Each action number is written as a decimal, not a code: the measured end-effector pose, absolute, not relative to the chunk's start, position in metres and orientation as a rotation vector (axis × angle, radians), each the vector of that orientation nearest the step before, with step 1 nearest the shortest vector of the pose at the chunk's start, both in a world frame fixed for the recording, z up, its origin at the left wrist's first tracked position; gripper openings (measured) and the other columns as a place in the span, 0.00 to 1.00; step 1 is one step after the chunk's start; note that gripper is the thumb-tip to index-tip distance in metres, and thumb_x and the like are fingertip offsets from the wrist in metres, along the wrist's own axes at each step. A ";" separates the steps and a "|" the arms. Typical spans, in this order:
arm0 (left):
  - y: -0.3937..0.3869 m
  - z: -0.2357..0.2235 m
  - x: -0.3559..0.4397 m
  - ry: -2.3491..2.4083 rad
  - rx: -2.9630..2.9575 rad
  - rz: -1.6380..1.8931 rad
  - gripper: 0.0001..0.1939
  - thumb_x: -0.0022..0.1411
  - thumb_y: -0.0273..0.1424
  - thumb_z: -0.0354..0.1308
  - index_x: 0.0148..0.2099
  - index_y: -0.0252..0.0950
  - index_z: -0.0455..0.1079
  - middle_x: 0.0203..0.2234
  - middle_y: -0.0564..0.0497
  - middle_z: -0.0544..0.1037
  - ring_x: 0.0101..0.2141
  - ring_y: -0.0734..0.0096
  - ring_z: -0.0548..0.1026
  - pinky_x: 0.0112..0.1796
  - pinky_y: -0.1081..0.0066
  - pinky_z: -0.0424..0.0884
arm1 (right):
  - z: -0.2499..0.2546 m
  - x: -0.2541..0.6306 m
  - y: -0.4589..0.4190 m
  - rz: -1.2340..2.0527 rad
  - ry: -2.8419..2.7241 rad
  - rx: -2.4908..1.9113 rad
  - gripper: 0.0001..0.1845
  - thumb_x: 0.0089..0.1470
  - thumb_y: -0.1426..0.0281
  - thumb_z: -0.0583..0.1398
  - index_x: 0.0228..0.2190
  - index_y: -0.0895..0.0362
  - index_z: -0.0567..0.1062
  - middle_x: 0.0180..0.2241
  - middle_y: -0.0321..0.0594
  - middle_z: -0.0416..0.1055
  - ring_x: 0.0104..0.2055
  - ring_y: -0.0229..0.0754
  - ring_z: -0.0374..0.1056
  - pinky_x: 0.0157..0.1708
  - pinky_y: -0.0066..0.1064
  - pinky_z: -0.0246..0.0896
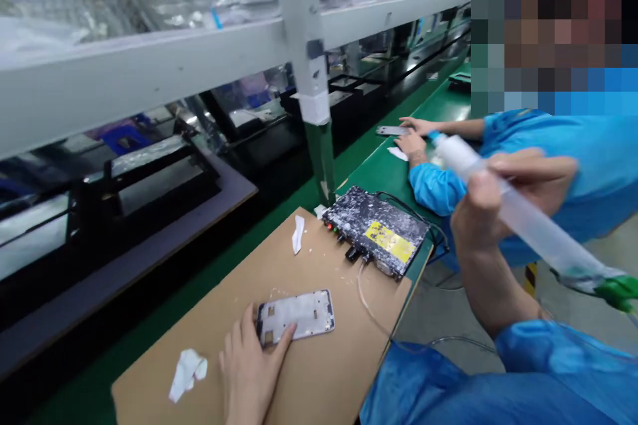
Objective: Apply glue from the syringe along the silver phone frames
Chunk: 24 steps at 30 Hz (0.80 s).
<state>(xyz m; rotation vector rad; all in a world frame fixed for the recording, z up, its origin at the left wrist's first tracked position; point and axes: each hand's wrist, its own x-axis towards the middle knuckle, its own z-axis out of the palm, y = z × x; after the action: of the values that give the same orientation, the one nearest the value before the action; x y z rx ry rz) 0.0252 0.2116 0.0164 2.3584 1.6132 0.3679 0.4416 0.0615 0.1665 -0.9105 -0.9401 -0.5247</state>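
Observation:
My left hand grips the near-left end of a grey phone mid-frame, thumb along the near edge and fingers at the far corner. The mid-frame lies flat on a brown cardboard sheet. Raised at the right, my right hand is closed around a translucent dispensing syringe. White material fills the syringe's upper-left end, where a blue tip points away from me. At its other end sits a green fitting. The syringe is held tilted in the air, apart from the mid-frame.
A paint-spattered black control box with a yellow label stands at the cardboard's far right; a clear tube runs from it. White paper scraps lie about. Close on the right, a co-worker in blue handles another phone part. A post rises behind.

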 end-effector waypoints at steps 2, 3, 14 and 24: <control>0.209 0.010 0.023 1.481 2.287 0.498 0.46 0.65 0.62 0.64 0.73 0.36 0.68 0.59 0.34 0.82 0.59 0.35 0.79 0.60 0.42 0.75 | 0.142 0.397 0.070 -0.460 -1.017 -0.901 0.15 0.66 0.57 0.74 0.45 0.53 0.83 0.34 0.34 0.76 0.29 0.35 0.71 0.30 0.28 0.70; 0.206 0.008 0.021 1.408 2.253 0.555 0.44 0.66 0.59 0.67 0.73 0.38 0.67 0.61 0.36 0.82 0.60 0.38 0.79 0.62 0.42 0.75 | 0.128 0.377 0.074 -0.234 -1.124 -0.930 0.17 0.68 0.56 0.73 0.50 0.53 0.84 0.35 0.37 0.78 0.28 0.37 0.72 0.28 0.30 0.71; 0.211 0.028 -0.021 1.587 2.122 1.054 0.17 0.74 0.35 0.67 0.61 0.40 0.74 0.55 0.43 0.80 0.50 0.60 0.80 0.54 0.58 0.77 | 0.012 0.256 0.122 1.043 -0.994 -1.256 0.27 0.62 0.43 0.74 0.49 0.51 0.84 0.34 0.42 0.84 0.32 0.48 0.80 0.34 0.42 0.81; 0.218 0.039 -0.057 2.005 1.915 0.605 0.07 0.75 0.36 0.63 0.44 0.41 0.70 0.43 0.47 0.82 0.44 0.58 0.80 0.39 0.63 0.65 | 0.014 0.263 0.136 1.026 -0.971 -1.339 0.28 0.58 0.43 0.74 0.45 0.53 0.84 0.28 0.40 0.80 0.27 0.45 0.75 0.30 0.40 0.77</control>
<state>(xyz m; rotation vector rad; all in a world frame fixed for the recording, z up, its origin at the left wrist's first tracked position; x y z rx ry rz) -0.0569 0.2182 0.0393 1.9153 2.0052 0.6049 0.2629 0.1355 0.0137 -1.3393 -0.9710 1.0260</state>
